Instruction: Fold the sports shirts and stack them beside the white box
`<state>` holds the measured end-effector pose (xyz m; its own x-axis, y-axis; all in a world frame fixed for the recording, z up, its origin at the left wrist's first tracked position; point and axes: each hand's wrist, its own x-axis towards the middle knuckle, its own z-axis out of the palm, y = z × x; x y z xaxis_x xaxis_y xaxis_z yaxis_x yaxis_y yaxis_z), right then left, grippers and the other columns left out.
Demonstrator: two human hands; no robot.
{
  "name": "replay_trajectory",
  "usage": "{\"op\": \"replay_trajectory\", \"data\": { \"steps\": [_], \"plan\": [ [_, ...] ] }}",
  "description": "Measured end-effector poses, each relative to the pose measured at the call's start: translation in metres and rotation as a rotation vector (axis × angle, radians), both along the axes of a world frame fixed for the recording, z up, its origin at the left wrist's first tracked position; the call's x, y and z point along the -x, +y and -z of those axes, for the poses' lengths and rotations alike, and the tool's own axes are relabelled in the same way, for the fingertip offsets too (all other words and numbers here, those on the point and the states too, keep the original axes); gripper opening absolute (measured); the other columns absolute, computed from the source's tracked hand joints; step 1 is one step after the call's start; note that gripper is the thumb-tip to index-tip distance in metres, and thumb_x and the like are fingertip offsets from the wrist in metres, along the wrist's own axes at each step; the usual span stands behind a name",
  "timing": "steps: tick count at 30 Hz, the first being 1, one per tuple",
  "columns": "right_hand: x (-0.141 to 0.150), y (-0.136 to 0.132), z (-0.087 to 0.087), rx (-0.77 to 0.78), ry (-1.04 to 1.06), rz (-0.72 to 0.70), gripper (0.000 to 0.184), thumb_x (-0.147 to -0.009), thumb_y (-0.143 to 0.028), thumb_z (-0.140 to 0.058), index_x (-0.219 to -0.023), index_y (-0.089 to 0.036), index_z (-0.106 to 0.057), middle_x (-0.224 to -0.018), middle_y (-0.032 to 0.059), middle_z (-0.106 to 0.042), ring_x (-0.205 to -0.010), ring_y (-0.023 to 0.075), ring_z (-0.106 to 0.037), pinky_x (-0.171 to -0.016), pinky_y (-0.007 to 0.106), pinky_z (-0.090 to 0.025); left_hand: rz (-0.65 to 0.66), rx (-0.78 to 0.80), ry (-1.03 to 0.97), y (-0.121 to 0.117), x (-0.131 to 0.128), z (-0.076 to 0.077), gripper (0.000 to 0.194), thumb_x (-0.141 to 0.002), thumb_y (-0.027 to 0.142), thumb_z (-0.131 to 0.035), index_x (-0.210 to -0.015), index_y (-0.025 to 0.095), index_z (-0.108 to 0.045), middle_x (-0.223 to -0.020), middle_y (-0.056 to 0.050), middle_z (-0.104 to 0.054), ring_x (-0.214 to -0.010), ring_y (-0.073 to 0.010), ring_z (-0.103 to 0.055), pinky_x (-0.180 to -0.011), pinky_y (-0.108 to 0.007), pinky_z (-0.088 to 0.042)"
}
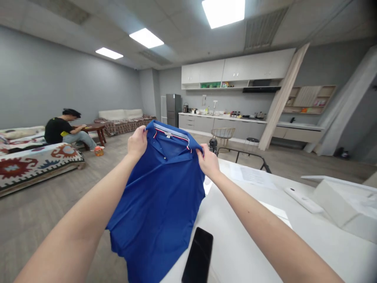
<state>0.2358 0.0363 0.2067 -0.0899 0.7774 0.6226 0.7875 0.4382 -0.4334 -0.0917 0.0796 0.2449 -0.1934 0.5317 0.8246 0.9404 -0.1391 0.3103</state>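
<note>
I hold a blue polo shirt [159, 196] up in the air in front of me, its striped collar on top. My left hand [137, 142] pinches the left shoulder by the collar. At the collar's other end, my right hand [208, 161] grips the right shoulder. The shirt hangs down over the left edge of a white table [247, 251]. Both hands are closed on the cloth.
A black phone [198, 256] lies on the table near its edge. A white remote [303, 199], papers [250, 175] and a white box [338, 202] lie farther right. A person [63, 131] sits on a patterned sofa at far left. Kitchen counter [224, 118] at the back.
</note>
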Motion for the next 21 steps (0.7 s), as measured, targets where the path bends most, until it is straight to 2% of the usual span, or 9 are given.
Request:
{"op": "replay_trajectory", "data": {
  "steps": [5, 8, 12, 15, 17, 21],
  "plan": [
    [-0.035, -0.113, -0.088, -0.177, 0.015, 0.104, 0.036, -0.104, -0.049, -0.035, -0.115, -0.023, -0.058, -0.083, 0.0081, -0.070, -0.079, 0.0281, -0.066, -0.069, 0.030, -0.037, 0.034, -0.203, 0.053, -0.108, -0.031, -0.102, 0.033, -0.104, 0.037, -0.040, -0.126, 0.021, -0.059, -0.118, -0.010, -0.070, -0.113, -0.0268, -0.066, -0.093, -0.031, -0.045],
    [-0.065, -0.180, -0.133, -0.290, 0.092, 0.127, 0.032, -0.104, -0.049, -0.038, -0.103, -0.024, -0.058, -0.075, 0.0057, -0.065, -0.075, 0.0260, -0.063, -0.068, 0.030, -0.037, 0.110, -0.330, 0.094, -0.172, -0.058, -0.154, 0.033, -0.104, 0.039, -0.041, -0.122, 0.020, -0.060, -0.110, -0.009, -0.071, -0.109, -0.0252, -0.067, -0.092, -0.031, -0.046],
    [-0.110, -0.268, -0.190, -0.507, 0.159, 0.124, 0.032, -0.102, -0.052, -0.044, -0.091, -0.024, -0.056, -0.070, 0.0016, -0.058, -0.070, 0.0231, -0.058, -0.069, 0.031, -0.039, 0.223, -0.503, 0.140, -0.253, -0.100, -0.216, 0.030, -0.104, 0.039, -0.042, -0.119, 0.019, -0.059, -0.104, -0.007, -0.071, -0.104, -0.0219, -0.068, -0.091, -0.029, -0.047],
    [-0.144, -0.334, -0.230, -0.668, 0.124, 0.178, 0.035, -0.102, -0.054, -0.045, -0.089, -0.023, -0.055, -0.070, 0.0010, -0.057, -0.071, 0.0227, -0.058, -0.070, 0.033, -0.041, 0.272, -0.597, 0.163, -0.311, -0.135, -0.257, 0.028, -0.105, 0.037, -0.044, -0.119, 0.018, -0.059, -0.101, -0.006, -0.071, -0.099, -0.0196, -0.069, -0.088, -0.028, -0.047],
    [-0.167, -0.375, -0.253, -0.741, 0.059, 0.253, 0.036, -0.103, -0.054, -0.044, -0.090, -0.022, -0.056, -0.073, 0.0020, -0.058, -0.075, 0.0230, -0.061, -0.072, 0.034, -0.042, 0.295, -0.619, 0.191, -0.345, -0.157, -0.278, 0.030, -0.106, 0.038, -0.043, -0.121, 0.016, -0.059, -0.099, -0.005, -0.071, -0.096, -0.0187, -0.069, -0.087, -0.028, -0.047],
    [-0.210, -0.440, -0.287, -0.823, -0.124, 0.432, 0.040, -0.105, -0.055, -0.041, -0.096, -0.020, -0.059, -0.087, 0.0054, -0.066, -0.088, 0.0231, -0.066, -0.076, 0.034, -0.042, 0.392, -0.594, 0.209, -0.390, -0.197, -0.305, 0.033, -0.106, 0.041, -0.045, -0.123, 0.016, -0.057, -0.101, -0.003, -0.070, -0.099, -0.0170, -0.068, -0.090, -0.029, -0.047]
  ]
}}
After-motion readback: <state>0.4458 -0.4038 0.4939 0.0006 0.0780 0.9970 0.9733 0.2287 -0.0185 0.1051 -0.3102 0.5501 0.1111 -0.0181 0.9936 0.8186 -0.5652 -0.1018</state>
